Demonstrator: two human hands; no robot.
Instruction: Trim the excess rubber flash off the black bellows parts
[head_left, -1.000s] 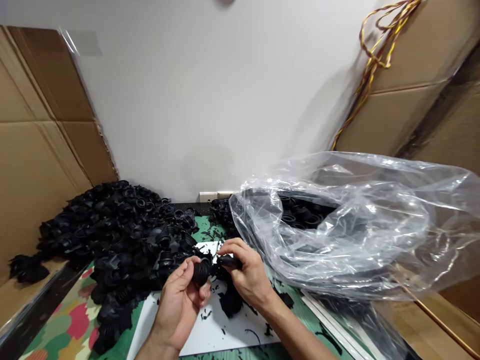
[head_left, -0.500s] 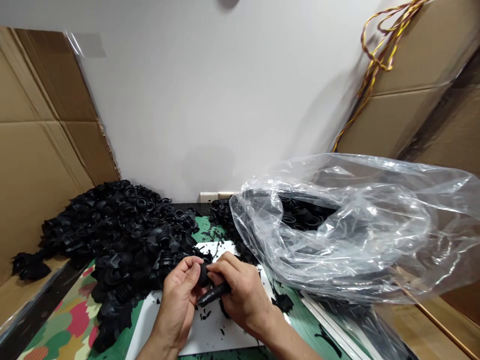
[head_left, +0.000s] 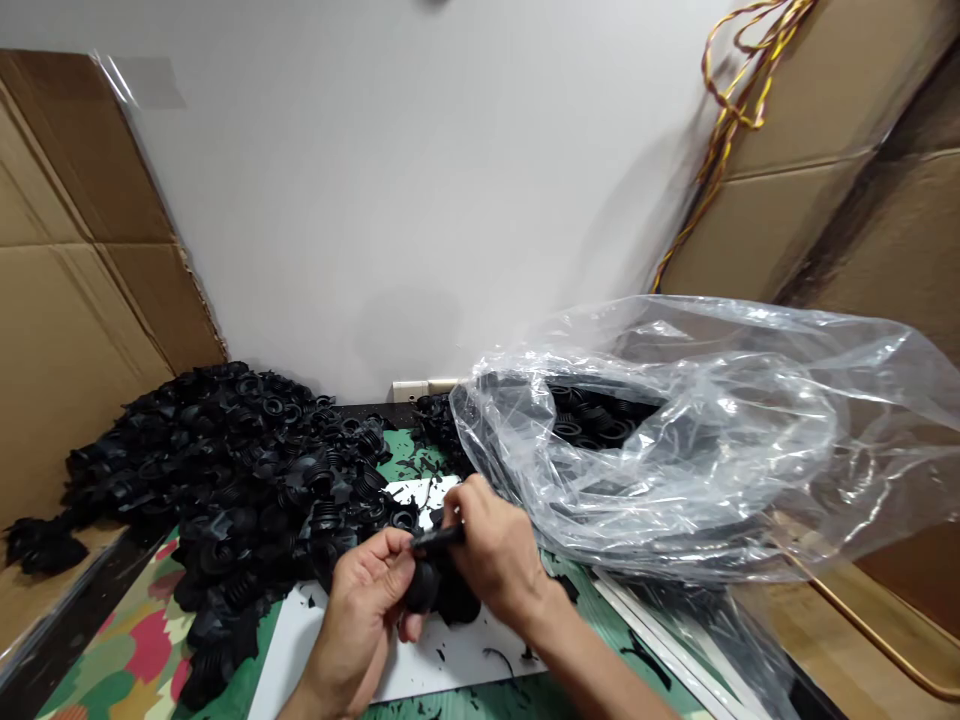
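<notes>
My left hand (head_left: 367, 600) is closed, its thumb and fingers pinching a ribbed black rubber part (head_left: 424, 587). Wrapped in the fingers of my right hand (head_left: 495, 550) is a dark rod-shaped tool (head_left: 439, 538), whose tip lies at the left thumb, just above the rubber part. A ragged black flap (head_left: 457, 602) hangs below the right fingers; whether it is joined to the part is unclear. Both hands are over a white board (head_left: 405, 675) strewn with black scraps. A big heap of similar ribbed black rubber parts (head_left: 255, 460) lies to the left.
On the right, a clear plastic bag (head_left: 735, 450) gapes around black rings. Cardboard (head_left: 67, 170) stands at the left, with more cardboard (head_left: 810, 130) at the right. Twisted yellow-brown wire (head_left: 720, 150) hangs there. A green surface (head_left: 637, 640) carries black offcuts.
My right hand has turned and lifted slightly, bringing the tool from below the rubber part to above it. The left hand has tilted the part downward. The view has shifted a little.
</notes>
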